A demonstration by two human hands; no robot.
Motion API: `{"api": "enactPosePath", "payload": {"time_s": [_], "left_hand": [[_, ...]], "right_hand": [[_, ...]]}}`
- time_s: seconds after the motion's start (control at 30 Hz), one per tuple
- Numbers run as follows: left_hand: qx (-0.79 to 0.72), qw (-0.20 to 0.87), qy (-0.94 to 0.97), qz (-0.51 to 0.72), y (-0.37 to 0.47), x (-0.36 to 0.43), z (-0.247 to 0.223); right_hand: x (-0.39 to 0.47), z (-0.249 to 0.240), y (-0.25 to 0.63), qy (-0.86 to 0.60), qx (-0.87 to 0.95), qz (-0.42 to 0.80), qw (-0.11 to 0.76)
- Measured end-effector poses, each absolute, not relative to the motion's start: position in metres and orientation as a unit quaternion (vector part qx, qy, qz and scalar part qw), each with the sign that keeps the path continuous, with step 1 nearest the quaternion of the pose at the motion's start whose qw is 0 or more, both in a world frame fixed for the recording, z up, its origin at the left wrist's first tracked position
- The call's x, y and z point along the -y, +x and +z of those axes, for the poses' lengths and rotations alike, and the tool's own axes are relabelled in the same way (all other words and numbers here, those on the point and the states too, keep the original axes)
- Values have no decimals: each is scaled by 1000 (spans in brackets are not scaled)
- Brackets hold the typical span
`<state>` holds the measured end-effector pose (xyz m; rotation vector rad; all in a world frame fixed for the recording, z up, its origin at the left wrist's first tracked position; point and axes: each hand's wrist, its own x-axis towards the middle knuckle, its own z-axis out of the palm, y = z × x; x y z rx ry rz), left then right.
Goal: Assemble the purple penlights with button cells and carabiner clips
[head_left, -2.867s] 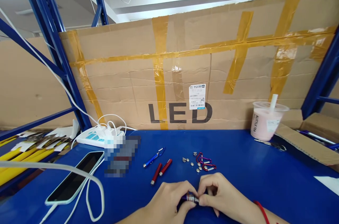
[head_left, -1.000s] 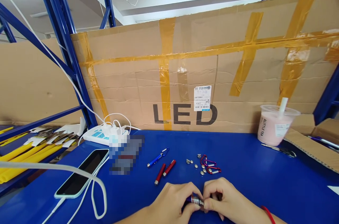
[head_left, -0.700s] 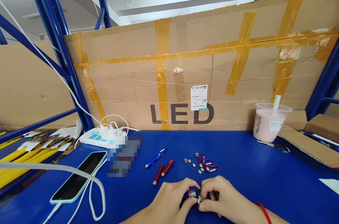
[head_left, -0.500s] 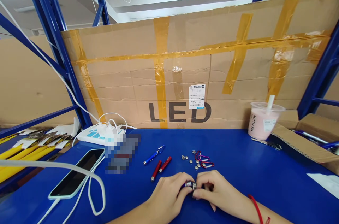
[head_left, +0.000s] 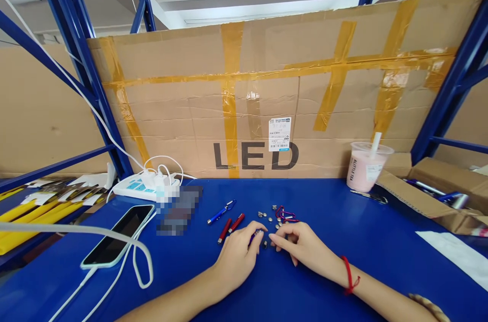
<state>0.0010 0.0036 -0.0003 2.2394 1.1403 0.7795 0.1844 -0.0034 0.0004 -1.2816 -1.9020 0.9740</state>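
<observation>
My left hand (head_left: 238,256) is closed around a small dark purple penlight (head_left: 256,233), mostly covered by the fingers. Just right of it, my right hand (head_left: 299,242) has thumb and fingertips pinched together; what they hold, if anything, is too small to make out. A tiny dark metal piece (head_left: 265,244) shows between the two hands. Beyond them lie small silver caps (head_left: 270,219) and red and purple carabiner clips (head_left: 285,214). Two red penlights (head_left: 236,223) and a blue penlight with a clip (head_left: 221,212) rest left of these.
At left are a phone (head_left: 120,235) with a white cable and a power strip (head_left: 147,187). A pink drink cup (head_left: 368,167), scissors (head_left: 369,196), an open carton (head_left: 430,205) and white paper (head_left: 453,256) are at right. Cardboard (head_left: 183,124) walls the back.
My hands have come apart; earlier both were on the penlight and its silver end. The small metal piece now shows between them. The camera view has shifted slightly.
</observation>
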Motion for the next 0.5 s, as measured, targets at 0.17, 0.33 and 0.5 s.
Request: {"api": "enactPosePath", "payload": {"time_s": [0.17, 0.33, 0.5], "left_hand": [[-420, 307, 779, 349, 0, -5, 2], [-426, 314, 755, 388, -2, -6, 5], [-429, 315, 761, 371, -2, -6, 5]], "right_hand": [[1, 1, 186, -493, 723, 364, 320], [14, 23, 184, -479, 678, 415, 372], [34, 75, 166, -287, 540, 568, 551]]}}
